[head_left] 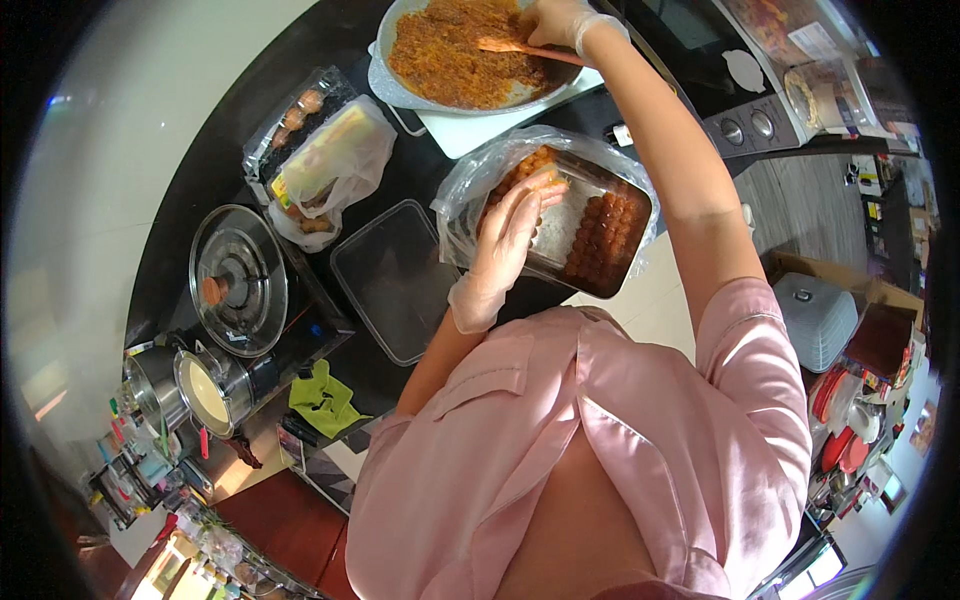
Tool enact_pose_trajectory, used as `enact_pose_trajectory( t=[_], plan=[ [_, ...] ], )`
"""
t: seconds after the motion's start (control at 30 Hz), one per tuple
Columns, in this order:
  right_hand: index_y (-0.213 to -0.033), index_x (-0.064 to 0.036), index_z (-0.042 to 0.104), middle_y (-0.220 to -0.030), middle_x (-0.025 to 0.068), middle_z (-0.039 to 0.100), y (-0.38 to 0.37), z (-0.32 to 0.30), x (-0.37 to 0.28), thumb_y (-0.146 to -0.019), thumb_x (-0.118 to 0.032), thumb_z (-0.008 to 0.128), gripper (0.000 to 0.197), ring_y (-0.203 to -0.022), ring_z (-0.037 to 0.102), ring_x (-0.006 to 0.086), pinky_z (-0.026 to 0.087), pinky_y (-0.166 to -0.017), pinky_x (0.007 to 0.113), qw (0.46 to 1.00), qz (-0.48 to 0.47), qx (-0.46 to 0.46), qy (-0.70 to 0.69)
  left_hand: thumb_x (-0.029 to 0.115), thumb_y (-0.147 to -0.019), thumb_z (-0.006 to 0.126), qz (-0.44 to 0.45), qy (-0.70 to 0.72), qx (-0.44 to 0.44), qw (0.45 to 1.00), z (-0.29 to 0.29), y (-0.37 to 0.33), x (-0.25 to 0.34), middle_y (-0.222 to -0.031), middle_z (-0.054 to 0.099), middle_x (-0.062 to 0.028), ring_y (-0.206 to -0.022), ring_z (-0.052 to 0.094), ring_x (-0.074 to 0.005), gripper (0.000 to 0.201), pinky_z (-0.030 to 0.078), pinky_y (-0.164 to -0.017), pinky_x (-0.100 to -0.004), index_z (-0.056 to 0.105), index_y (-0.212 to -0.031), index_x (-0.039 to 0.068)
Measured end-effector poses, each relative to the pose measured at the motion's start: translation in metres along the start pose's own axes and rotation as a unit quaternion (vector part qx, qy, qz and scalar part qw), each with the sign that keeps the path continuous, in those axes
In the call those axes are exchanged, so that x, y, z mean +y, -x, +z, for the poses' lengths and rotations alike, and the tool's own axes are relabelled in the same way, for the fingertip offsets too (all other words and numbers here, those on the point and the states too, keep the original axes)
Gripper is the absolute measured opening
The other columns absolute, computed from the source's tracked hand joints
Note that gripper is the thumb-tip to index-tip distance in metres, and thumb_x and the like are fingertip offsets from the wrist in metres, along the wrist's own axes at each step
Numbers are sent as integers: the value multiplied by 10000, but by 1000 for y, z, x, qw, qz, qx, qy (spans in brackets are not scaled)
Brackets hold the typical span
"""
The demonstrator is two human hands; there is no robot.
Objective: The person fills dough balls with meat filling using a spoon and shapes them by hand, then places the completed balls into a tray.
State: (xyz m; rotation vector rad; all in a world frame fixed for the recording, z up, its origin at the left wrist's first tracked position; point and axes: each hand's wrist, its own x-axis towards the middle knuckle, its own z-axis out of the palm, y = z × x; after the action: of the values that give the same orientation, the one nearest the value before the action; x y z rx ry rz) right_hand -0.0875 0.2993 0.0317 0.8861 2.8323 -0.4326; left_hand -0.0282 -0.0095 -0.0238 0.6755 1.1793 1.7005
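My left hand, in a clear plastic glove, is held over a metal tray with its fingers stretched out. Orange-brown residue shows at its fingertips. Rows of shiny brown balls line the tray's right side, and more lie at its far left, partly behind my fingers. At the top, my gloved right hand reaches into a light speckled pan of shredded brown-orange filling. Its fingers are bent together at the filling; their contents are hidden. A wooden spatula lies just below that hand.
Clear plastic film surrounds the tray. To the left are a clear plastic lid, a bagged package, a carton of eggs, a glass pot lid, a pot and a green cloth. Stove knobs are at right.
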Motion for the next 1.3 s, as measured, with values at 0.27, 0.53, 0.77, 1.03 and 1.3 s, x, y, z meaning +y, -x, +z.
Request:
enact_pose_trajectory(
  t=[0.27, 0.53, 0.77, 1.03, 1.3],
  plan=[
    [-893, -33, 735, -904, 227, 693, -49, 22, 5, -667, -275, 758, 333, -864, 683, 346, 533, -765, 420, 994, -76, -34, 70, 212, -1057, 391, 22, 35, -24, 999, -9, -3, 3, -1251, 592, -199, -1158, 584, -237, 416, 424, -1039, -355, 461, -1332, -92],
    [-880, -11, 726, -858, 224, 699, -68, 42, 33, -643, -288, 765, 367, -839, 689, 331, 531, -759, 419, 993, -63, 96, -22, 210, -1060, 369, 23, 28, -6, 999, -14, 0, 14, -1231, 604, -206, -1130, 603, -248, 413, 437, -1028, -362, 468, -1323, -92],
    [-828, 20, 731, -772, 101, 710, -54, 2, 51, -791, -188, 709, 212, -691, 645, 163, 500, -629, 288, 968, -86, -20, -234, 236, -1058, 361, -6, 52, 9, 999, -14, -4, 16, -1214, 613, -222, -1139, 605, -260, 424, 439, -1027, -364, 480, -1306, -87],
    [-968, 34, 716, -889, 105, 722, 11, -33, 38, -852, -132, 697, 204, -786, 672, 160, 527, -696, 280, 776, -100, -130, -610, 251, -1034, 381, 19, -122, 75, 990, -18, -45, 63, -1224, 612, -224, -1104, 623, -243, 453, 453, -1002, -348, 473, -1334, -77],
    [-945, 62, 669, -881, 142, 696, 37, -14, -1, -872, -36, 650, 124, -795, 669, 199, 540, -728, 296, 619, -133, -156, -758, 187, -989, 500, 110, 12, 37, 993, -44, -156, 81, -1224, 592, -144, -1085, 591, -205, 395, 489, -943, -379, 499, -1308, -47]
  ],
)
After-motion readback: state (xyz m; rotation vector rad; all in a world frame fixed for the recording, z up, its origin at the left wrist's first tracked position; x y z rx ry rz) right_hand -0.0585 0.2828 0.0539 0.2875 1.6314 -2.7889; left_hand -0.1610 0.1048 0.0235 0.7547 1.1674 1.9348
